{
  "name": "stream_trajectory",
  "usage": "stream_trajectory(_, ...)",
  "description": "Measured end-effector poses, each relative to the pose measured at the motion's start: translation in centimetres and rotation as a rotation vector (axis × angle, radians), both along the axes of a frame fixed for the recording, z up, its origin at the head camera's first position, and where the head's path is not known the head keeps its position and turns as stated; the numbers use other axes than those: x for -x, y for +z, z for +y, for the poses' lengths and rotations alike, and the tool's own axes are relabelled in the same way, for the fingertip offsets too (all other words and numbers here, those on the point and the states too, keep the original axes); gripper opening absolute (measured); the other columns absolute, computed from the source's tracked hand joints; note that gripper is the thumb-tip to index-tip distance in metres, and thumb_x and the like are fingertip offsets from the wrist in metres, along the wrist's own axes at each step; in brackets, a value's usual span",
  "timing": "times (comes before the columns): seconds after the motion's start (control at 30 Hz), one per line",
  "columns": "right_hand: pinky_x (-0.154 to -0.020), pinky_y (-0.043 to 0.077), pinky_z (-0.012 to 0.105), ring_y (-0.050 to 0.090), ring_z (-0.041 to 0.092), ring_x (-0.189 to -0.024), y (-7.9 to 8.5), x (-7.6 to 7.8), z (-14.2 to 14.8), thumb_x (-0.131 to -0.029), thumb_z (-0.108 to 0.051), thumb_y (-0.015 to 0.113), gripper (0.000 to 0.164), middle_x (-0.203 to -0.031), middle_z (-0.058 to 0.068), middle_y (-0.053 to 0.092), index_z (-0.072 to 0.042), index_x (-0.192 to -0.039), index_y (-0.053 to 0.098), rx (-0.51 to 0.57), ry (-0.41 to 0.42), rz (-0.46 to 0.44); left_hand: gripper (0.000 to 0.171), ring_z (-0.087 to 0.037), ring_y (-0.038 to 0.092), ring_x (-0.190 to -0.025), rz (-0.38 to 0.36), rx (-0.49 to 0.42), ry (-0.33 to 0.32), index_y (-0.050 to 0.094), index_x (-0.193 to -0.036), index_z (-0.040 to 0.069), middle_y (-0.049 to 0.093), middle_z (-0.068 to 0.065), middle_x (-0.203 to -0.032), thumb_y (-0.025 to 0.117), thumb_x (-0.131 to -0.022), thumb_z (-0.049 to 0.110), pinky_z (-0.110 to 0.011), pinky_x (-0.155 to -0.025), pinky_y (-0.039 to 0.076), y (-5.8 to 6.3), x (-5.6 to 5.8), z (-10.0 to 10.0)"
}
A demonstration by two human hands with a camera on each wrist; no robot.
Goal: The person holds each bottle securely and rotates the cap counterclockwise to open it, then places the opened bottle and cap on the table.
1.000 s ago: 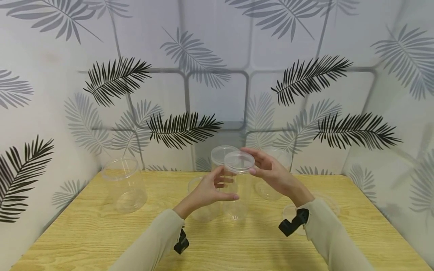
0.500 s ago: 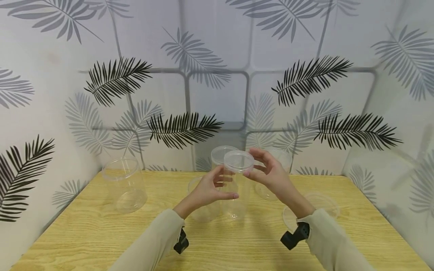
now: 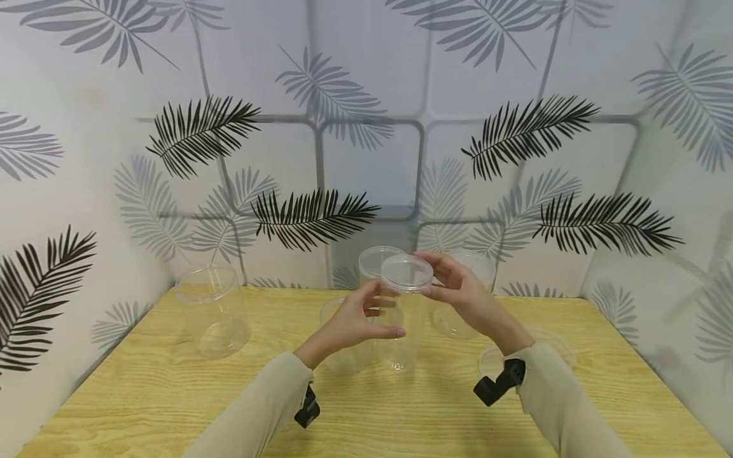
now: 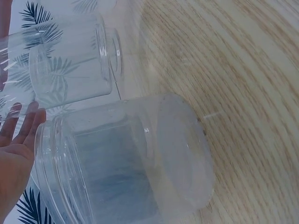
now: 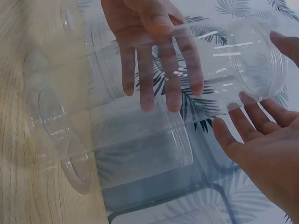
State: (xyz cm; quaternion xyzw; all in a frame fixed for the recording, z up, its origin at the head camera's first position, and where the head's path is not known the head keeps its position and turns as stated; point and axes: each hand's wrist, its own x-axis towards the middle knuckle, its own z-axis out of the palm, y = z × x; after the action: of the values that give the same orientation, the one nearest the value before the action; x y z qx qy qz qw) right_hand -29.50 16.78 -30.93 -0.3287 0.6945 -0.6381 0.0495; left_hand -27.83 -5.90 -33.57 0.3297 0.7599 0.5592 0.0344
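Observation:
A tall clear plastic jar (image 3: 396, 356) stands upright on the table, with a clear round lid (image 3: 407, 272) on its top. My left hand (image 3: 354, 321) holds the jar's body from the left, fingers behind it and thumb across the front. At the top, my right hand (image 3: 466, 298) grips the lid's edge from the right, thumb in front and fingers behind. In the right wrist view, the fingers of my left hand (image 5: 159, 65) show through the jar wall. Whether the lid sits fully down is hard to tell.
Another clear jar (image 3: 372, 254) stands just behind. A wider jar (image 3: 343, 362) is beside my left hand, partly hidden. More clear jars stand at left (image 3: 214, 312) and back right (image 3: 481, 264). Flat clear lids (image 3: 491, 359) lie near my right forearm on the wooden table (image 3: 366, 420).
My right fingers shifted along the lid's edge, slightly left and down, then back to the right. My left hand and the jar stayed almost in place.

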Motion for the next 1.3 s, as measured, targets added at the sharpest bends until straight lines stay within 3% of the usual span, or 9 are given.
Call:
stream_trajectory(0.13, -0.095, 0.041, 0.022, 0.039, 0.005, -0.126, 0.1, 0.5, 0.4, -0.090, -0.007, 0.056, 0.057, -0.134, -0.005, 0.044, -0.003, -0.140, 0.029, 0.023, 0.089, -0.039, 0.076, -0.030, 0.051, -0.118, 0.002, 0.004, -0.005, 0.034, -0.138, 0.009, 0.050, -0.014, -0.129, 0.074, -0.074, 0.005, -0.048, -0.099, 0.040, 0.1, 0.0, 0.0)
stream_trajectory(0.33, -0.096, 0.041, 0.022, 0.039, 0.005, -0.126, 0.1, 0.5, 0.5, -0.090, -0.008, 0.056, 0.059, -0.135, -0.005, 0.042, -0.005, -0.141, 0.027, 0.027, 0.100, -0.040, 0.074, -0.030, 0.052, -0.117, 0.001, -0.002, 0.004, 0.036, -0.136, 0.011, 0.051, -0.014, -0.128, 0.075, -0.073, 0.004, -0.047, -0.099, 0.041, 0.1, 0.0, 0.1)
stream_trajectory(0.53, -0.093, 0.044, 0.021, 0.044, 0.005, -0.120, 0.2, -0.5, -0.1, -0.087, -0.011, 0.061, 0.064, -0.139, 0.004, 0.038, -0.002, -0.140, 0.026, 0.004, -0.053, -0.019, 0.074, -0.030, 0.051, -0.117, -0.011, -0.005, 0.014, 0.036, -0.136, 0.011, 0.051, -0.014, -0.128, 0.075, -0.073, 0.004, -0.048, -0.100, 0.040, 0.0, 0.0, 0.0)
stream_trajectory(0.67, -0.090, 0.048, 0.024, 0.044, 0.019, -0.122, 0.2, -1.3, -0.7, -0.085, -0.011, 0.064, 0.066, -0.141, 0.011, 0.036, -0.002, -0.139, 0.028, -0.022, -0.176, 0.010, 0.074, -0.029, 0.051, -0.118, -0.014, -0.004, 0.020, 0.036, -0.136, 0.011, 0.051, -0.014, -0.128, 0.075, -0.074, 0.005, -0.048, -0.100, 0.040, -0.1, 0.1, 0.0)
stream_trajectory(0.8, -0.090, 0.049, 0.034, 0.043, 0.032, -0.123, 0.1, -1.8, -1.3, -0.083, -0.013, 0.067, 0.066, -0.140, 0.010, 0.038, -0.008, -0.139, 0.031, -0.066, -0.262, 0.036, 0.074, -0.029, 0.051, -0.118, -0.007, -0.009, 0.021, 0.036, -0.137, 0.012, 0.050, -0.013, -0.129, 0.075, -0.074, 0.006, -0.048, -0.100, 0.040, -0.1, 0.1, 0.0)
stream_trajectory(0.97, -0.095, 0.046, 0.040, 0.044, 0.027, -0.121, 0.1, -1.9, -1.7, -0.082, -0.015, 0.069, 0.060, -0.133, 0.010, 0.045, -0.009, -0.134, 0.039, -0.090, -0.321, 0.089, 0.074, -0.030, 0.051, -0.118, -0.003, -0.010, 0.017, 0.036, -0.137, 0.012, 0.050, -0.014, -0.129, 0.075, -0.074, 0.006, -0.050, -0.100, 0.039, -0.1, 0.1, -0.1)
stream_trajectory(1.1, -0.093, 0.047, 0.033, 0.047, 0.019, -0.117, 0.1, -1.6, -1.6, -0.082, -0.015, 0.068, 0.056, -0.129, 0.008, 0.048, -0.009, -0.131, 0.042, -0.079, -0.291, 0.089, 0.073, -0.030, 0.051, -0.118, -0.002, -0.008, 0.012, 0.037, -0.136, 0.010, 0.050, -0.015, -0.129, 0.075, -0.074, 0.005, -0.050, -0.100, 0.039, -0.1, 0.1, -0.1)
stream_trajectory(1.3, -0.093, 0.046, 0.025, 0.050, 0.010, -0.117, -0.1, -0.4, -0.6, -0.086, -0.012, 0.063, 0.057, -0.131, 0.003, 0.047, -0.005, -0.136, 0.037, -0.032, -0.083, 0.042, 0.074, -0.031, 0.051, -0.118, -0.005, -0.004, -0.005, 0.036, -0.136, 0.010, 0.050, -0.014, -0.129, 0.074, -0.074, 0.005, -0.048, -0.099, 0.040, -0.2, 0.1, -0.3)
